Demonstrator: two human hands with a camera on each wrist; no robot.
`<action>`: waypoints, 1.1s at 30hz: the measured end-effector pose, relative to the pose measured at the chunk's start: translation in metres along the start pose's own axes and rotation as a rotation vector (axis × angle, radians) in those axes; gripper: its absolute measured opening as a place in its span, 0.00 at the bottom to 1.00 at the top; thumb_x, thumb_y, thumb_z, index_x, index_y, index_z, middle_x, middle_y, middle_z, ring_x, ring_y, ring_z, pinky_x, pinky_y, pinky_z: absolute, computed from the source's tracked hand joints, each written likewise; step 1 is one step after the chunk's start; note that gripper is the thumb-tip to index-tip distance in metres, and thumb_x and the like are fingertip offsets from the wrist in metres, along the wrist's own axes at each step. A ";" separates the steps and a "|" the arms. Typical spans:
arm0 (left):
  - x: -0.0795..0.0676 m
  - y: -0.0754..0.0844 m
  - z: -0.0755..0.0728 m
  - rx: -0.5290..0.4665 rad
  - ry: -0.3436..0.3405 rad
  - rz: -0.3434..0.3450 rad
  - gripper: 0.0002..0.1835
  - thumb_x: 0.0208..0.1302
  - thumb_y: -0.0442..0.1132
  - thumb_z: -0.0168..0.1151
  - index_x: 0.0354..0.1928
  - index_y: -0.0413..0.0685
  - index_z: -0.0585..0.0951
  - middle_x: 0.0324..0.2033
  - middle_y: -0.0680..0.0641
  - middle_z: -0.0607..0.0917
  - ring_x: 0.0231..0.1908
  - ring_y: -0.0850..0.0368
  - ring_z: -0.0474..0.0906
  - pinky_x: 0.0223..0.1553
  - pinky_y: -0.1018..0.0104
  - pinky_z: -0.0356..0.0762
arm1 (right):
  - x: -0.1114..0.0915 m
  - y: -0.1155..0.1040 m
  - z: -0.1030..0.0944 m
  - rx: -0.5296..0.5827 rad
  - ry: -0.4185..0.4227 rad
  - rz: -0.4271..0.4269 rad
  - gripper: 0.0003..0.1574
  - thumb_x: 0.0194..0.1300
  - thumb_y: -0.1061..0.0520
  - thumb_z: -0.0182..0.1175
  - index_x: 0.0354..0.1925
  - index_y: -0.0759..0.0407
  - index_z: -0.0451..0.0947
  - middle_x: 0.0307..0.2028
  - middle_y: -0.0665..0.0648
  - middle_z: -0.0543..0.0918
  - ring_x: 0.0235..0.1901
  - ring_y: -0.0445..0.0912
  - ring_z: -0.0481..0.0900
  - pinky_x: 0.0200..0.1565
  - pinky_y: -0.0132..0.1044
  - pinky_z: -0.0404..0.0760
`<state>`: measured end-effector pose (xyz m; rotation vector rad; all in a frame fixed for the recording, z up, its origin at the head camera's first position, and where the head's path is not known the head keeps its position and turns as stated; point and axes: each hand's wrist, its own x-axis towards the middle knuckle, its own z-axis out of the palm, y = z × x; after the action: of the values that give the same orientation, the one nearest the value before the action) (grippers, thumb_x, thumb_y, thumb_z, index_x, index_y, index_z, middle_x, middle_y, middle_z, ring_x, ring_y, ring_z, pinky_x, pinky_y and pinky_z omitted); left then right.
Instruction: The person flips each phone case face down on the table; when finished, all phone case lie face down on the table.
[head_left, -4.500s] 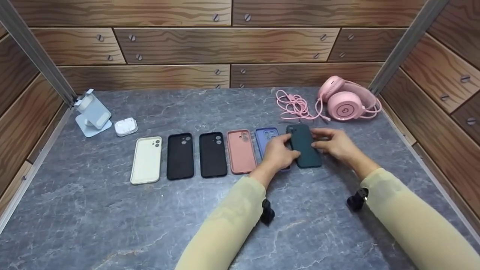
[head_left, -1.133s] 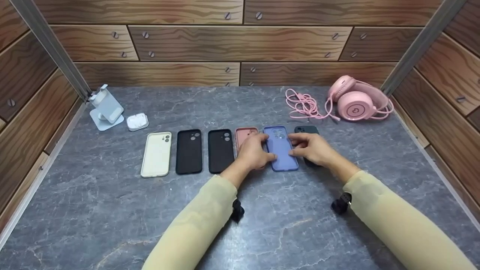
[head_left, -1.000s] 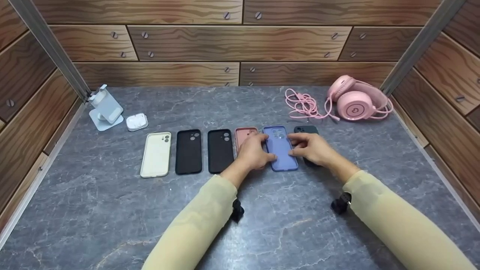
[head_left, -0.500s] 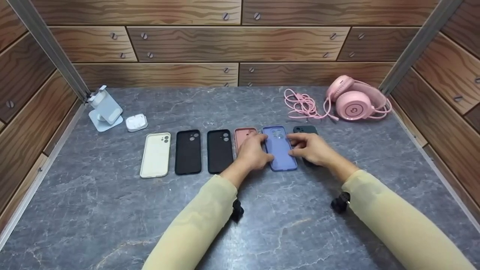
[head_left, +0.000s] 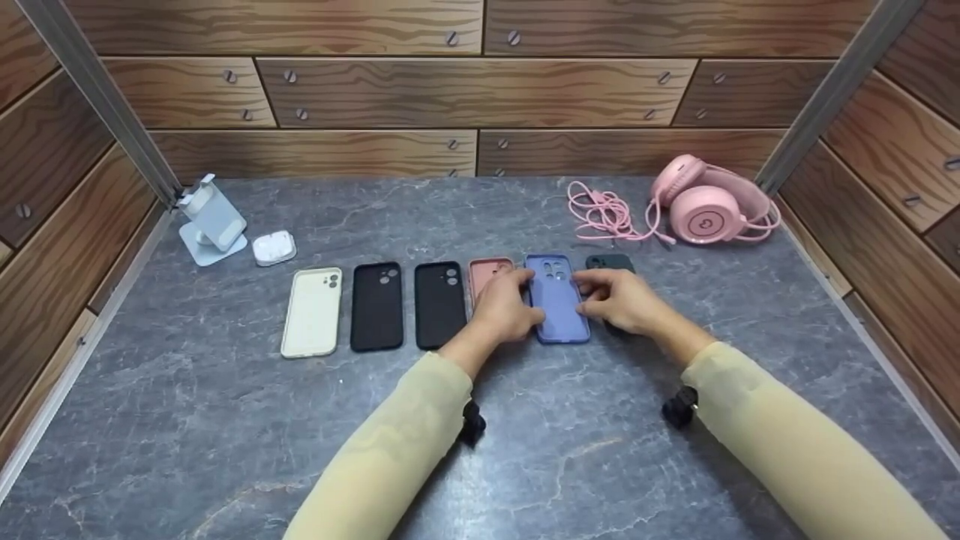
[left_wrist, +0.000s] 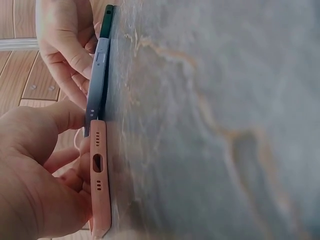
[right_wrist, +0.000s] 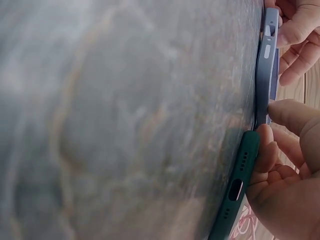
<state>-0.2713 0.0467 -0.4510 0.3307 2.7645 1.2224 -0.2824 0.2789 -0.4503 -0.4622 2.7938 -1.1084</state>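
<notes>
In the head view a purple-blue phone case (head_left: 559,307) lies between both hands. My left hand (head_left: 504,304) holds its left edge with thumb and a fingertip, reaching over the pink phone case (head_left: 486,268), which it partly hides. My right hand (head_left: 626,300) holds the right edge the same way and covers much of the dark green phone case (head_left: 611,262). In the left wrist view the left thumb touches the purple-blue case's side (left_wrist: 97,75), beside the pink case's end (left_wrist: 100,175). The right wrist view shows the right thumb on its opposite side (right_wrist: 265,75), above the green case (right_wrist: 235,190).
Left in the row lie two black phone cases (head_left: 376,307) and a cream one (head_left: 311,315). A light blue stand (head_left: 214,217) and white earphone box (head_left: 274,247) stand back left. Pink headphones (head_left: 705,210) with a coiled cable (head_left: 600,210) lie back right. Wood-patterned walls enclose the table.
Both hands went from the dark green case to the purple-blue one. Over the last second the purple-blue case has shifted slightly left and straightened a little; the hands stayed on its edges.
</notes>
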 end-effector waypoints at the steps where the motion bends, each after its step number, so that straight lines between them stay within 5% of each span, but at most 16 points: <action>1: 0.000 0.000 0.000 -0.006 0.002 0.003 0.36 0.63 0.36 0.76 0.74 0.45 0.76 0.70 0.42 0.78 0.74 0.48 0.69 0.75 0.60 0.63 | 0.000 0.000 0.000 0.002 0.001 -0.001 0.33 0.63 0.66 0.71 0.66 0.71 0.79 0.49 0.66 0.88 0.41 0.47 0.83 0.38 0.28 0.78; 15: -0.001 0.003 -0.008 -0.080 0.006 0.031 0.38 0.64 0.35 0.73 0.77 0.47 0.73 0.65 0.44 0.83 0.66 0.55 0.77 0.66 0.62 0.74 | 0.000 -0.001 0.000 0.032 -0.006 -0.005 0.32 0.64 0.65 0.73 0.65 0.71 0.80 0.49 0.68 0.88 0.40 0.46 0.83 0.37 0.27 0.79; 20: -0.002 0.004 -0.006 -0.135 0.022 0.059 0.39 0.61 0.32 0.71 0.76 0.47 0.74 0.61 0.42 0.85 0.56 0.56 0.83 0.56 0.64 0.80 | -0.001 -0.001 0.001 0.031 -0.001 -0.018 0.32 0.64 0.64 0.73 0.64 0.71 0.80 0.48 0.67 0.88 0.41 0.46 0.83 0.40 0.27 0.78; 27: -0.002 0.004 0.000 -0.445 0.005 -0.032 0.40 0.61 0.25 0.68 0.77 0.50 0.73 0.55 0.45 0.85 0.38 0.59 0.84 0.35 0.67 0.82 | -0.003 -0.001 0.000 0.034 0.004 -0.012 0.33 0.63 0.65 0.74 0.64 0.73 0.79 0.48 0.68 0.88 0.41 0.50 0.84 0.39 0.26 0.78; 33: -0.003 0.002 0.003 -0.689 -0.010 -0.118 0.41 0.61 0.23 0.66 0.78 0.50 0.71 0.51 0.47 0.85 0.33 0.55 0.82 0.30 0.63 0.81 | -0.002 -0.001 0.001 0.030 0.004 -0.002 0.34 0.63 0.64 0.75 0.64 0.73 0.79 0.48 0.68 0.88 0.42 0.51 0.84 0.39 0.27 0.78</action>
<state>-0.2676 0.0500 -0.4515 0.1016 2.1242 1.9971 -0.2799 0.2784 -0.4501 -0.4608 2.7762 -1.1512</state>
